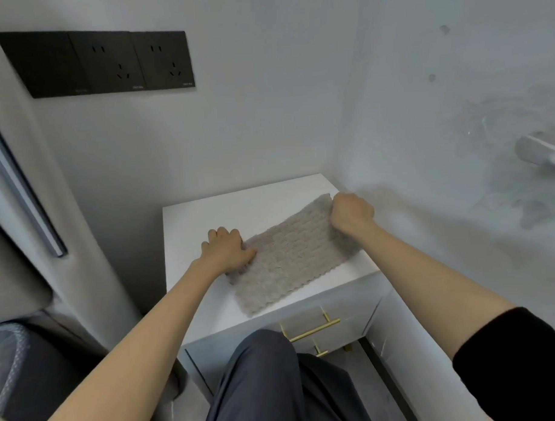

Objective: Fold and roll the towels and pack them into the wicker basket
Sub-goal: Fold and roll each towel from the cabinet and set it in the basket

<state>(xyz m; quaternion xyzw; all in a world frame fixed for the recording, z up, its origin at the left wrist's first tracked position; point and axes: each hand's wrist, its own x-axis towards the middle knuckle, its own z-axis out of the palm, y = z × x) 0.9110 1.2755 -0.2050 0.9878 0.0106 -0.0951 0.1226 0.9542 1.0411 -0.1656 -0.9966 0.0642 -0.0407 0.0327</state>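
Holding the beige towel (290,257) tight at both ends on the white worktop (201,219), the left hand (227,250) and right hand (351,212) have not rolled it yet, and no basket shows.

Small print on socket panel (107,62) too blurred to read

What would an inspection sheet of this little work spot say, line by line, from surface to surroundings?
Surface: white cabinet top, set in a wall corner.
Job's things: one beige towel lying spread on the top.
Clutter: nothing seen.
Grippers: left hand grips the towel's left edge; right hand grips its far right corner.
Cables: nothing seen.
Surroundings: black socket panel on the grey wall; brass drawer handle below the top.
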